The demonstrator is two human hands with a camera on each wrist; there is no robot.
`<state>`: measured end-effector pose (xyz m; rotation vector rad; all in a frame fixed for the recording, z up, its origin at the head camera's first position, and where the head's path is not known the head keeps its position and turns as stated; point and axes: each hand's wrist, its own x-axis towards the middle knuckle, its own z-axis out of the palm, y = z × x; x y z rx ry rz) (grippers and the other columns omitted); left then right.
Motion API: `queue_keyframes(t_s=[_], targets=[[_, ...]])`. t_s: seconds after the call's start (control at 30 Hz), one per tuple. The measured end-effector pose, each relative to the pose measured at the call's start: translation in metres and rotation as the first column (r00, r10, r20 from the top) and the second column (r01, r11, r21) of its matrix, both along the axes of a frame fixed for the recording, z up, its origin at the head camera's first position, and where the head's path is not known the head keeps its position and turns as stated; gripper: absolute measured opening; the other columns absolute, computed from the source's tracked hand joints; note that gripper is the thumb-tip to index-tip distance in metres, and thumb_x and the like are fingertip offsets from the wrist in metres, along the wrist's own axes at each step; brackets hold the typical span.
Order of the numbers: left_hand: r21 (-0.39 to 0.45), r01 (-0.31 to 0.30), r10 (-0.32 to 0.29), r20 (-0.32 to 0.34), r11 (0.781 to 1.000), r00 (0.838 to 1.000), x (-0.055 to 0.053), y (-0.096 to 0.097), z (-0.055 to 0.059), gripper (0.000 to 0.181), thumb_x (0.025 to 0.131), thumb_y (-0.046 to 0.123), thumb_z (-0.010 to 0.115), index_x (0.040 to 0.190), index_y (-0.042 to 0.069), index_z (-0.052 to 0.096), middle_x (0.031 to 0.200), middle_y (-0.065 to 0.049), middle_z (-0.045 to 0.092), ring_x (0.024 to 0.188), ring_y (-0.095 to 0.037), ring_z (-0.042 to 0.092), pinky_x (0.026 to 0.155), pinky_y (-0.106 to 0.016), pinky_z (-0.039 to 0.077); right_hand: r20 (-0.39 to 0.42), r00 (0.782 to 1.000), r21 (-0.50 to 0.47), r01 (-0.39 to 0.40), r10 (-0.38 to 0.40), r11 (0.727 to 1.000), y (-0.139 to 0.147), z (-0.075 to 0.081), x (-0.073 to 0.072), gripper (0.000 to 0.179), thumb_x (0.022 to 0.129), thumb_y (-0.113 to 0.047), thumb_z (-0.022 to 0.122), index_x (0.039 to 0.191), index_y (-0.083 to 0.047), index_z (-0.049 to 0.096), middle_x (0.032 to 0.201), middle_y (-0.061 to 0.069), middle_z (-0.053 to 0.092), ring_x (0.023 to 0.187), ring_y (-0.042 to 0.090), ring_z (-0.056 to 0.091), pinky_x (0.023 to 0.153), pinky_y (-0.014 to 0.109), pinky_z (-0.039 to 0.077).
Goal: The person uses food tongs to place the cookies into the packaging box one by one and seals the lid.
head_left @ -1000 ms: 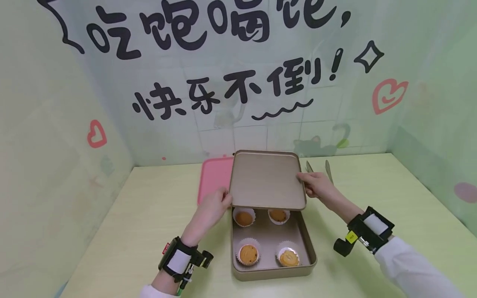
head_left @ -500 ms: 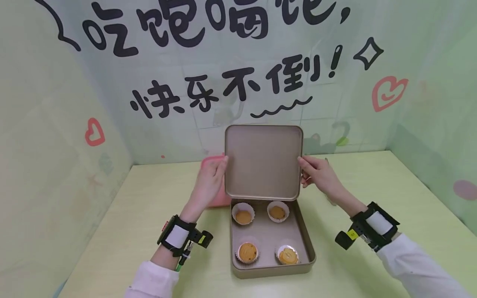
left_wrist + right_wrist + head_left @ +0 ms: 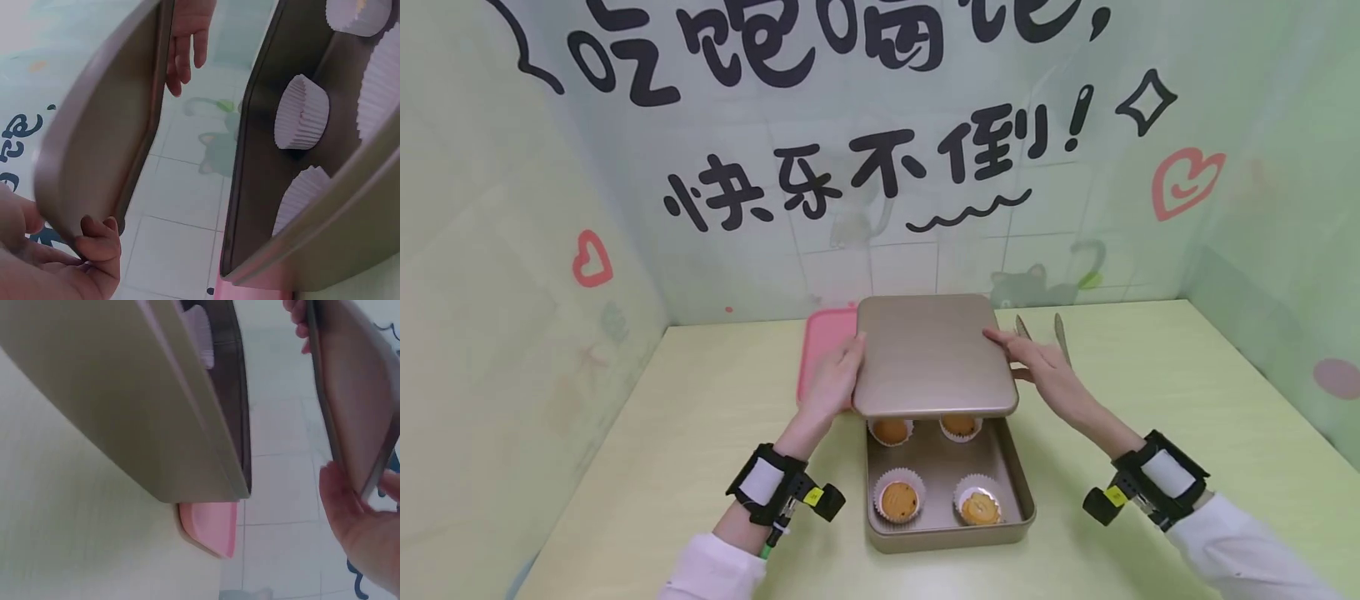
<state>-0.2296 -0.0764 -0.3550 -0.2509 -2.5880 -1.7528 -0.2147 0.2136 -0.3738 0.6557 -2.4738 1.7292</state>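
A brown metal lid [image 3: 934,357] is held over the far part of a matching rectangular tin [image 3: 951,542], tilted and apart from it. At the lid's left edge, my left hand [image 3: 833,375] grips it, with fingers curled under the rim in the left wrist view. My right hand [image 3: 1048,375] holds the right edge between the thumb and fingers, as the right wrist view shows. Inside the tin sit several cookies in white paper cups, among them a round cookie [image 3: 899,502] at near left and a flower-shaped cookie [image 3: 981,508] at near right. The lid partly covers the far cups.
Behind my left hand a pink tray [image 3: 826,337] lies on the pale table [image 3: 715,400]. Two metal utensils, one of them a knife-like piece [image 3: 1061,333], lie at the back right. Printed wall sheets border the table behind and on both sides.
Both hands first raised the lid nearly upright, then lowered and tipped it flatter. Its smooth outside now faces up, where the rimmed side showed before. The tin stays in place.
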Motion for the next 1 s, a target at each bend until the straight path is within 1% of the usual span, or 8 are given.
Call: queue_keyframes(t_s=[0.07, 0.13, 0.23, 0.33, 0.53, 0.73, 0.87, 1.0], targets=[[-0.073, 0.015, -0.018, -0.036, 0.997, 0.999, 0.001, 0.003, -0.005, 0.046, 0.097, 0.032, 0.039, 0.127, -0.002, 0.048, 0.114, -0.018, 0.056, 0.100, -0.026, 0.054, 0.081, -0.039, 0.043, -0.033, 0.998, 0.097, 0.050, -0.047, 0.994, -0.001, -0.002, 0.001, 0.045, 0.099, -0.027, 0.037, 0.138, -0.005, 0.035, 0.139, 0.014, 0.032, 0.122, 0.028, 0.034, 0.092, 0.043, 0.034], [-0.100, 0.041, -0.049, -0.076, 0.994, 0.996, 0.002, 0.004, -0.009, 0.039, 0.096, 0.025, 0.044, 0.123, -0.003, 0.050, 0.099, -0.017, 0.061, 0.086, -0.024, 0.058, 0.070, -0.036, 0.047, -0.085, 0.993, 0.199, 0.097, -0.082, 0.975, -0.002, -0.003, 0.002, 0.048, 0.097, -0.028, 0.042, 0.139, -0.008, 0.032, 0.139, 0.013, 0.033, 0.121, 0.028, 0.035, 0.090, 0.045, 0.034], [-0.125, 0.070, -0.086, -0.126, 0.990, 0.988, 0.004, 0.004, -0.012, 0.035, 0.094, 0.020, 0.048, 0.119, -0.005, 0.050, 0.081, -0.010, 0.060, 0.069, -0.018, 0.056, 0.056, -0.031, 0.046, -0.156, 0.983, 0.300, 0.142, -0.098, 0.943, -0.003, -0.002, 0.005, 0.050, 0.096, -0.025, 0.046, 0.139, -0.006, 0.032, 0.132, 0.016, 0.041, 0.104, 0.027, 0.047, 0.080, 0.043, 0.038], [-0.168, 0.077, -0.103, -0.150, 0.983, 0.983, 0.009, 0.002, -0.014, 0.035, 0.094, 0.020, 0.049, 0.116, -0.007, 0.049, 0.071, -0.006, 0.055, 0.058, -0.015, 0.052, 0.049, -0.029, 0.043, -0.196, 0.976, 0.379, 0.161, -0.091, 0.912, -0.004, -0.001, 0.009, 0.049, 0.095, -0.025, 0.046, 0.138, -0.004, 0.034, 0.119, 0.017, 0.050, 0.088, 0.022, 0.049, 0.071, 0.038, 0.039], [-0.331, 0.055, -0.139, -0.235, 0.942, 0.962, 0.028, -0.002, -0.025, 0.025, 0.094, 0.018, 0.048, 0.100, -0.006, 0.053, 0.064, -0.001, 0.051, 0.052, -0.012, 0.048, 0.045, -0.027, 0.040, -0.206, 0.978, 0.571, 0.146, -0.031, 0.808, -0.006, -0.005, 0.030, 0.051, 0.096, -0.030, 0.045, 0.136, 0.000, 0.036, 0.087, 0.005, 0.052, 0.070, 0.014, 0.045, 0.063, 0.033, 0.037], [-0.451, 0.020, -0.159, -0.272, 0.892, 0.949, 0.048, 0.000, -0.039, 0.021, 0.094, 0.018, 0.049, 0.094, -0.003, 0.051, 0.061, 0.000, 0.045, 0.052, -0.013, 0.044, 0.044, -0.027, 0.038, -0.240, 0.971, 0.667, 0.174, -0.012, 0.724, -0.007, -0.016, 0.051, 0.050, 0.095, -0.028, 0.047, 0.134, 0.001, 0.038, 0.078, 0.000, 0.047, 0.064, 0.010, 0.042, 0.060, 0.029, 0.037], [-0.506, -0.015, -0.149, -0.282, 0.862, 0.948, 0.056, -0.001, -0.047, 0.021, 0.093, 0.017, 0.049, 0.094, -0.004, 0.051, 0.058, -0.003, 0.044, 0.050, -0.017, 0.047, 0.043, -0.032, 0.038, -0.253, 0.968, 0.698, 0.184, -0.002, 0.692, -0.009, -0.024, 0.058, 0.051, 0.094, -0.030, 0.048, 0.134, 0.000, 0.040, 0.080, 0.000, 0.047, 0.064, 0.011, 0.042, 0.060, 0.030, 0.038], [-0.538, -0.030, -0.143, -0.276, 0.842, 0.951, 0.062, -0.002, -0.051, 0.026, 0.093, 0.016, 0.050, 0.101, -0.008, 0.052, 0.064, -0.009, 0.052, 0.057, -0.025, 0.056, 0.047, -0.039, 0.042, -0.292, 0.956, 0.719, 0.207, 0.018, 0.664, -0.011, -0.030, 0.061, 0.049, 0.093, -0.029, 0.050, 0.132, 0.000, 0.043, 0.078, 0.001, 0.048, 0.063, 0.012, 0.043, 0.058, 0.032, 0.039]])
